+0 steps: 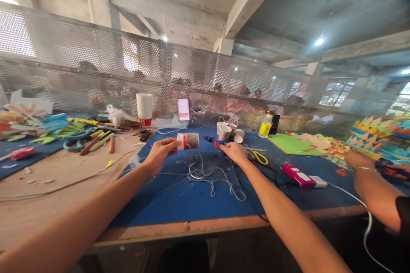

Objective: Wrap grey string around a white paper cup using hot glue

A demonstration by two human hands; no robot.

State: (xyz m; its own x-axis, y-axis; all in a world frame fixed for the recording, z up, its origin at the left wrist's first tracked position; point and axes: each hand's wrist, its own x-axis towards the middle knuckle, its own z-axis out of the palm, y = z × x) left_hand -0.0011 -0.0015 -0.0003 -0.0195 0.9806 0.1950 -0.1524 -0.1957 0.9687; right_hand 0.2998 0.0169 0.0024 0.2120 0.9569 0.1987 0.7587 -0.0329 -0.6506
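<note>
My left hand (163,150) is closed on the white end of a paper cup (191,141), which lies on its side in the air with grey cord wound around much of it. In my right hand (235,151) is a blue glue gun (212,140), its tip pointing left toward the cup, a short gap apart. Loops of loose grey cord (205,175) lie on the blue mat below the cup. Just beyond the glue gun stand several cord-wrapped cups (224,129), one of them tipped on its side.
Yellow-handled scissors (260,158) and a magenta power strip (298,175) lie to the right. A co-worker's arm (368,179) reaches in there. Stacked paper cups (144,108), a phone (183,110) and a yellow-labelled bottle (266,124) stand behind. Tools and foam scraps cover the left.
</note>
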